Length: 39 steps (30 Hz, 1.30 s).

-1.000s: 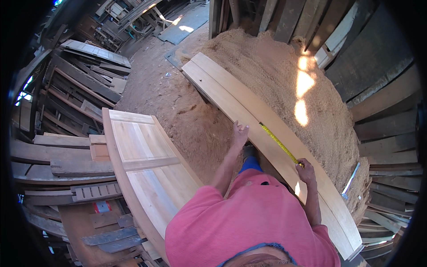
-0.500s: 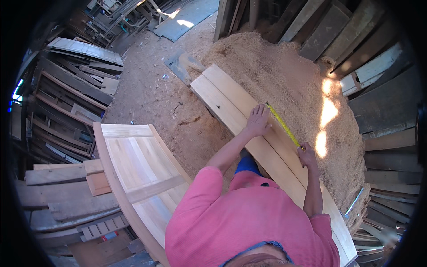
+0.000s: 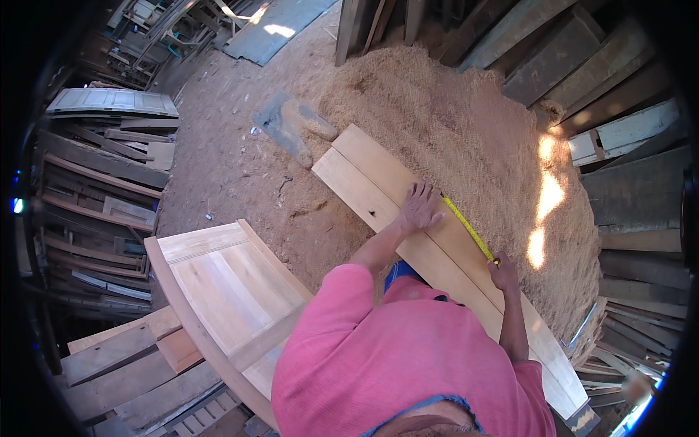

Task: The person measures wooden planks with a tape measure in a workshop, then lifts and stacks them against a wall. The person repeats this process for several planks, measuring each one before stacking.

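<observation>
The left hand (image 3: 420,207) lies flat, fingers spread, on the long board (image 3: 378,186). The right hand (image 3: 502,275) pinches the yellow tape measure (image 3: 470,231) stretched along it.

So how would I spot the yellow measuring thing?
Find the big sawdust heap, then the long pale planks lying along its edge. The tape measure is the thin yellow strip stretched on the planks between the left hand and right hand, the only bright yellow thing there.
</observation>
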{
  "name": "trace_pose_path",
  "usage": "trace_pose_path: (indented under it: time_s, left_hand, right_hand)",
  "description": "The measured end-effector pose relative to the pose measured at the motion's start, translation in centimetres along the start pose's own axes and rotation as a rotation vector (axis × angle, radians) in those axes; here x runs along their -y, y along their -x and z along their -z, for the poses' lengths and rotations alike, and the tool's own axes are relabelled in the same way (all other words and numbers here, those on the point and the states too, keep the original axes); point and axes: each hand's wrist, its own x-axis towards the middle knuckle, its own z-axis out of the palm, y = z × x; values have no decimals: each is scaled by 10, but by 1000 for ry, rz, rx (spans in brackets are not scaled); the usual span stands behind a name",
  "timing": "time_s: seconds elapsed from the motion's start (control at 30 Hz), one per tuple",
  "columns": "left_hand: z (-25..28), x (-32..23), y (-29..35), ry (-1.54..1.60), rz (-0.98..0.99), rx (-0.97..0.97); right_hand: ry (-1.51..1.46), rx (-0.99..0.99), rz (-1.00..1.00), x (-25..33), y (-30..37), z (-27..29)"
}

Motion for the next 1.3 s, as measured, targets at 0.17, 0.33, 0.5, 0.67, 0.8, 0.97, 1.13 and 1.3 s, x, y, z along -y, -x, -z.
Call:
trace_pose_path:
  time_s: [0.17,0.33,0.5,0.67,0.8,0.97,1.13,1.3]
  left_hand:
    - [1,-3,-3,23,38,-13]
    - [10,-4,-4,20,26,54]
    - [15,-7,-8,11,46,34]
    - [10,-6,-6,61,52,-103]
    - [3,-3,-3,114,47,-214]
    - [1,-1,-4,253,135,-124]
    - [4,3,-6,320,155,-140]
    - [13,6,-7,336,164,-18]
  right_hand:
    - [-18,-16,11,-6,3,-4]
    - [-214,122,-211,-8,-12,5]
    - [-261,40,-75,26,-38,33]
    - [-4,2,364,122,-95,62]
    - [286,84,537,234,-147,56]
    - [449,131,654,344,-185,23]
    - [555,139,797,411,-220,-12]
    - [628,182,804,448,-258,-18]
